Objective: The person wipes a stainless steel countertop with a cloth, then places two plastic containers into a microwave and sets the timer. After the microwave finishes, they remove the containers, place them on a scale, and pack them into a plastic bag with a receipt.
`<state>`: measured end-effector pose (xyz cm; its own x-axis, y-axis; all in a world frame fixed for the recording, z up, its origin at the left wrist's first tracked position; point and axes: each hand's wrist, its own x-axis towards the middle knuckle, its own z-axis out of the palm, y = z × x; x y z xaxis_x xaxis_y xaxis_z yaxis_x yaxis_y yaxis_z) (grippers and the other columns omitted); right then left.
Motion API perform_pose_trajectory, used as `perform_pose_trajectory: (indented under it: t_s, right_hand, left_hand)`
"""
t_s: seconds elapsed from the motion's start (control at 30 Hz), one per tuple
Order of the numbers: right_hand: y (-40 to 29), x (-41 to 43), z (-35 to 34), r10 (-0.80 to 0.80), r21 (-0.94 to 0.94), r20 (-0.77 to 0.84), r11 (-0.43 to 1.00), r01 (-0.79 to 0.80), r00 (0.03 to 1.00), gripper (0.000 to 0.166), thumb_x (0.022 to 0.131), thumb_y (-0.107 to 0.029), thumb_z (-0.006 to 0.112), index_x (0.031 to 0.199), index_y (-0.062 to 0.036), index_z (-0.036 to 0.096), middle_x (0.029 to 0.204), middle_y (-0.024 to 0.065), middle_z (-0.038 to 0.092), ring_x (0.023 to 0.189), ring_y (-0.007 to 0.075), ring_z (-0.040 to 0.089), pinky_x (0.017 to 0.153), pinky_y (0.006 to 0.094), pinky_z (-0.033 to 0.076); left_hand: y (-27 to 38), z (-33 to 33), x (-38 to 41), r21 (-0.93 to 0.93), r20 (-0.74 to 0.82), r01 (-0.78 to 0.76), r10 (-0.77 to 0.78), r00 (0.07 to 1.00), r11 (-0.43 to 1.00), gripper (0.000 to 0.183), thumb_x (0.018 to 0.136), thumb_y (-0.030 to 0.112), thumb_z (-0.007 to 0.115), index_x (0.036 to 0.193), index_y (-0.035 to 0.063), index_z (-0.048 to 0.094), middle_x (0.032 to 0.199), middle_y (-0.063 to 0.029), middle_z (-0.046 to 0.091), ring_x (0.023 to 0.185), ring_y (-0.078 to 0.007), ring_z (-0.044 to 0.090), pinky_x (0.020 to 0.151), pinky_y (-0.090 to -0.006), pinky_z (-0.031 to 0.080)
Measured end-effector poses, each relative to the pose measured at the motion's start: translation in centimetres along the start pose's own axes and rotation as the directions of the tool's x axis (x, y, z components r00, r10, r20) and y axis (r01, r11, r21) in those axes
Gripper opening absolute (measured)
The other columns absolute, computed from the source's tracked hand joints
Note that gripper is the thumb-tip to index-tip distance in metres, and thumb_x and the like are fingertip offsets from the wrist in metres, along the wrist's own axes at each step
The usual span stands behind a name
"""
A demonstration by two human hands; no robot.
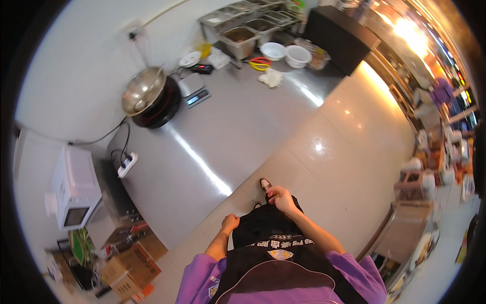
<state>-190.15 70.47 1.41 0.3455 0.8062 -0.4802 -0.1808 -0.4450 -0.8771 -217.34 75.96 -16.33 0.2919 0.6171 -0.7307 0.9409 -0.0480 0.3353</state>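
Observation:
My left hand (230,223) hangs beside the black apron (265,228), its fingers curled in with nothing visible in them. In front of the apron is my right hand (280,198), empty, its fingers loosely bent and apart. Both hands are short of the grey metal counter (228,125). On it a steel bowl (142,91) leans on a black cooker (167,110), beside a digital scale (197,98). Farther along lie scissors with red and yellow handles (260,65), a crumpled white cloth (271,78), a white bowl (272,51) and a second white bowl (298,57).
Steel food pans (240,40) stand in a rack along the wall. A power strip (128,165) lies at the counter's left end, near a white microwave (76,186). Cardboard boxes (131,269) sit lower left. Pale tiled floor (322,163) runs rightward; a person in purple (441,92) is far right.

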Motion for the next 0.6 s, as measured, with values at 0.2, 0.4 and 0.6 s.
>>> perform_pose_trajectory:
  t_s: [0.2, 0.4, 0.6]
  right_hand:
    - [-21.2, 0.0, 0.0, -0.761, -0.264, 0.093, 0.603, 0.753, 0.642, 0.031, 0.074, 0.019, 0.041, 0.091, 0.0016, 0.060, 0.070, 0.0088, 0.058, 0.059, 0.0163, 0.055, 0.055, 0.0273, 0.045]
    - [-36.8, -5.1, -1.4, -0.943, -0.155, 0.320, -0.144, 0.977, -0.088, 0.010, 0.076, -0.007, 0.059, 0.084, -0.0082, 0.053, 0.067, 0.0012, 0.039, 0.056, 0.0173, 0.034, 0.049, 0.0284, 0.031]
    - [-41.7, -5.3, -0.2, -0.904, 0.021, 0.418, 0.105, 0.994, 0.087, 0.023, 0.077, -0.026, 0.058, 0.084, -0.0055, 0.053, 0.071, 0.0040, 0.042, 0.060, 0.0189, 0.038, 0.049, 0.0304, 0.032]
  left_hand:
    - [-4.1, 5.9, -2.5, -0.435, -0.182, 0.131, -0.229, 0.956, 0.891, 0.037, 0.081, 0.039, 0.060, 0.083, 0.0048, 0.072, 0.086, -0.0185, 0.069, 0.087, -0.0352, 0.066, 0.079, -0.0432, 0.052]
    - [-1.7, 8.7, -3.6, -0.650, -0.099, 0.259, -0.418, 0.903, 0.714, 0.037, 0.079, 0.041, 0.062, 0.086, 0.0056, 0.072, 0.086, -0.0182, 0.069, 0.085, -0.0337, 0.067, 0.079, -0.0418, 0.052]
    - [2.4, 7.6, -3.9, -0.696, -0.200, 0.305, -0.583, 0.787, 0.650, 0.038, 0.078, 0.042, 0.062, 0.085, 0.0060, 0.072, 0.086, -0.0195, 0.069, 0.087, -0.0348, 0.067, 0.078, -0.0420, 0.053]
